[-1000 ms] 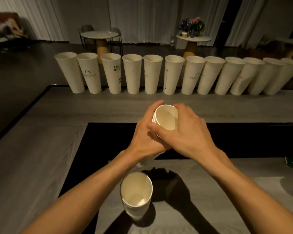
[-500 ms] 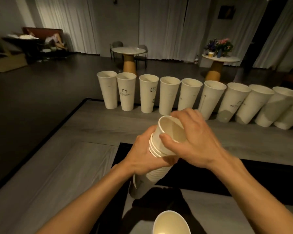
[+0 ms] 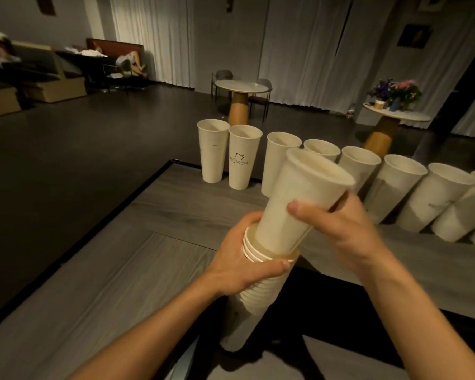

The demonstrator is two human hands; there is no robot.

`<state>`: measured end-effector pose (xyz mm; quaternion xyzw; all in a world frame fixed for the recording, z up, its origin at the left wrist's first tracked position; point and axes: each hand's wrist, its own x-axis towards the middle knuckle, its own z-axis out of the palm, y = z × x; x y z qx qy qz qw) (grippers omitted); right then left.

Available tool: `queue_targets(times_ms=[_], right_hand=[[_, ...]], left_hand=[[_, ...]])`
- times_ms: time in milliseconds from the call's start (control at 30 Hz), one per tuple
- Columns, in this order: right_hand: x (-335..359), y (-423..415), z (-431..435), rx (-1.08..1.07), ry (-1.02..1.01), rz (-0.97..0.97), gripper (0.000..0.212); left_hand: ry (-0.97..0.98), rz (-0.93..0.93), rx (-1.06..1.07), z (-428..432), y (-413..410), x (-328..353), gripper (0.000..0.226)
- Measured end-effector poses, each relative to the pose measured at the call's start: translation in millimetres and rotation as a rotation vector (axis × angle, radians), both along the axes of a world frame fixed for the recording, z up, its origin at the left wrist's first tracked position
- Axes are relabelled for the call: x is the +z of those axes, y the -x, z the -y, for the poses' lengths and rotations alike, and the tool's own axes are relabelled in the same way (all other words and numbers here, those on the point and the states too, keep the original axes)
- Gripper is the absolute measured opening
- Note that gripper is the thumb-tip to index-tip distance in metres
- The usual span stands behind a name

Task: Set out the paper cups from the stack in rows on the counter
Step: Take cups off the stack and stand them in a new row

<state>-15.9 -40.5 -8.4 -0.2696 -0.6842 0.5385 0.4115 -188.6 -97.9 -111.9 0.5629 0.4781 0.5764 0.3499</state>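
- The stack (image 3: 261, 292) of paper cups is grasped near its top by the left hand (image 3: 244, 259), above the counter (image 3: 121, 283).
- The top cup (image 3: 299, 204), mostly drawn out of the stack, is gripped by the right hand (image 3: 340, 229).
- A row of cups (image 3: 395, 187) is set along the counter's far edge.

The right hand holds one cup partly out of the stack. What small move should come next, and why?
Probably pull the top cup fully clear with the right hand while the left hand steadies the stack: its base sits inside the stack's rim, so it is not yet free to join the row.
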Motion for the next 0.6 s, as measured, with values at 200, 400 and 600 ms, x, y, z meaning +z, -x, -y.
queue_targets(times_ms=[200,400,600], right_hand=[[-10,20,-53,-0.289,0.059,-0.089,0.069],[-59,85,-74,-0.060,0.013,0.228,0.081],[-60,146,-81,0.131,-0.081,0.358,0.081]], left_hand=[[0.062,-0.041,0.038,1,15,-15,0.076],[0.083,-0.057,0.018,-1,22,-22,0.077],[0.082,-0.038,0.023,-3,29,-25,0.077]])
